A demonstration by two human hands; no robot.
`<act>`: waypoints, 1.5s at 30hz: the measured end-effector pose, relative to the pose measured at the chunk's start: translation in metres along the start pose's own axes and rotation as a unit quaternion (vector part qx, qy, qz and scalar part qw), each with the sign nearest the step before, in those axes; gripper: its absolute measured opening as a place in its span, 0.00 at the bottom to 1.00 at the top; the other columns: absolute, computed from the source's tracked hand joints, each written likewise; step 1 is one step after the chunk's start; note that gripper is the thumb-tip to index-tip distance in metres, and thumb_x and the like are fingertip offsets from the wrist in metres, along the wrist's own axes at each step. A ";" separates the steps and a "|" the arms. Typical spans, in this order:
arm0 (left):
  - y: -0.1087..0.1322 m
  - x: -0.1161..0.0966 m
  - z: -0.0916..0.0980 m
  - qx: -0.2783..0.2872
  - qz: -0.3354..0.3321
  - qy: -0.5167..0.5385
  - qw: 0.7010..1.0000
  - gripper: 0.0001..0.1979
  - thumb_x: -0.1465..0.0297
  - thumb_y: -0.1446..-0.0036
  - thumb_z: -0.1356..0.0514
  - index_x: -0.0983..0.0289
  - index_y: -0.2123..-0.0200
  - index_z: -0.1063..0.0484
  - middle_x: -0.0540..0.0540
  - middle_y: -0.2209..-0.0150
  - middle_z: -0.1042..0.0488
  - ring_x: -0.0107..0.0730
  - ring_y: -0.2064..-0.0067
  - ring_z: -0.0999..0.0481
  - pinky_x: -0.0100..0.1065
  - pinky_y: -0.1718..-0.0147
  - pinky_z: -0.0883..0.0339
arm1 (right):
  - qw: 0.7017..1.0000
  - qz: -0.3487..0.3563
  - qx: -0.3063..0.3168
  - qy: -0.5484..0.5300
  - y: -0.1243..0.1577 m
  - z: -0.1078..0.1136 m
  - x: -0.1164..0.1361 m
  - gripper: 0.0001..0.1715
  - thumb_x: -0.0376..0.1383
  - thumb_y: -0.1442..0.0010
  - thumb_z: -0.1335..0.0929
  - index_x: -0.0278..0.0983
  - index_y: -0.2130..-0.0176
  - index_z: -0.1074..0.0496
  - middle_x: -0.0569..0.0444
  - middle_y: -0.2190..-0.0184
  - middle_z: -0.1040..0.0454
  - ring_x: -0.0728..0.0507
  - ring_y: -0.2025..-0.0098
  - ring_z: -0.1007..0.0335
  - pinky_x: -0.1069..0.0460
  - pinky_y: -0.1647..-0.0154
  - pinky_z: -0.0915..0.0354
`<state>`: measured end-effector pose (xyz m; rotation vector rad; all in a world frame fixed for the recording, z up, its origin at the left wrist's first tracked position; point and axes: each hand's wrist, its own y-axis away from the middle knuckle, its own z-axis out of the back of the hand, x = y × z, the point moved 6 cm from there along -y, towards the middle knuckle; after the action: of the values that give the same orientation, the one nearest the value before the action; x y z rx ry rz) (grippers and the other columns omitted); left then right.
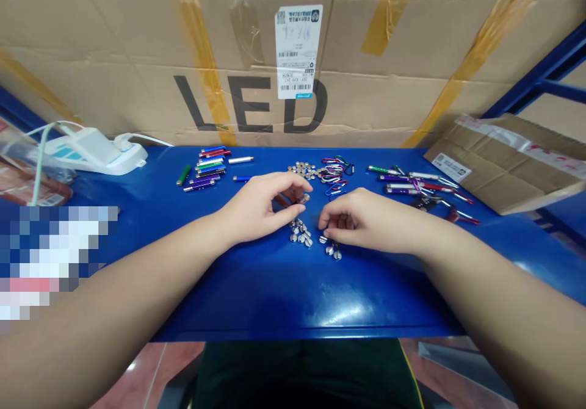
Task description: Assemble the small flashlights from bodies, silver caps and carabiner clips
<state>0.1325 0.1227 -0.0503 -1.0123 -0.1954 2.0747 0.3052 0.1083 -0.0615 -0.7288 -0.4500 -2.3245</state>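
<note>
The left hand (pixel 263 204) is curling in a loose pinch, and its thumb and fingers appear to be holding one or more small silvery discs (pixel 301 233) at the tips. The right hand (pixel 366 223) is bending its fingers inward, the thumb tip touching a disc; whether it is gripping that one or only resting against it, I cannot tell.

The discs are lying around the middle of the blue desk (pixel 279 302), midway between its front and back edges: a small heap just below the left hand, a few just beside the right. Behind them, nearer the back edge, the rear discs (pixel 302 170) are spreading beside a tangle of carabiners (pixel 334 171).

Tubes (pixel 209 171) are lying in a stack toward the back left corner, and clipped tubes (pixel 419 183) are lying toward the right edge, near a carton (pixel 508 162).

The discs are looking like hard, stiff metal, probably light and unlikely to break. Their smooth faces are probably making them slippery, and being so small they could roll or skid on the glossy top. Thumb and fingertip across the rim, or on both flat faces, would be giving the surest hold.
</note>
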 end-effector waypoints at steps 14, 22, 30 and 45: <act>-0.003 -0.001 -0.007 0.015 0.009 0.038 0.999 0.12 0.68 0.35 0.38 0.63 0.50 0.22 0.55 0.58 0.21 0.30 0.58 0.21 0.30 0.60 0.24 | 0.941 0.016 -0.169 -0.294 -0.006 0.017 -0.005 0.12 0.43 0.44 0.23 0.38 0.64 0.22 0.52 0.69 0.19 0.42 0.64 0.20 0.47 0.59 0.26; -0.004 0.015 -0.008 -0.027 0.079 0.105 0.991 0.13 0.66 0.37 0.37 0.65 0.52 0.20 0.59 0.54 0.19 0.35 0.56 0.20 0.36 0.55 0.25 | 0.915 0.049 -0.282 -0.284 -0.010 0.016 -0.004 0.10 0.39 0.43 0.23 0.39 0.64 0.25 0.53 0.67 0.22 0.43 0.63 0.23 0.46 0.55 0.27; -0.005 0.028 -0.018 -0.009 0.151 0.227 0.962 0.17 0.64 0.39 0.34 0.67 0.50 0.21 0.61 0.56 0.17 0.35 0.59 0.19 0.37 0.58 0.23 | 0.916 0.061 -0.265 -0.295 -0.019 0.011 -0.011 0.11 0.40 0.45 0.22 0.39 0.65 0.24 0.52 0.65 0.21 0.43 0.61 0.23 0.46 0.53 0.27; -0.005 0.002 0.002 -0.079 0.032 -0.002 0.996 0.07 0.68 0.40 0.34 0.63 0.59 0.18 0.55 0.61 0.17 0.35 0.58 0.20 0.37 0.57 0.26 | 0.775 -0.113 -0.117 -0.610 -0.030 -0.018 -0.032 0.13 0.36 0.48 0.18 0.37 0.67 0.23 0.55 0.71 0.21 0.49 0.68 0.21 0.52 0.55 0.19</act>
<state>0.1336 0.1282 -0.0480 -1.1217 -0.3385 2.1462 0.2986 0.1374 -0.0986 -2.4139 -0.8101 -1.7891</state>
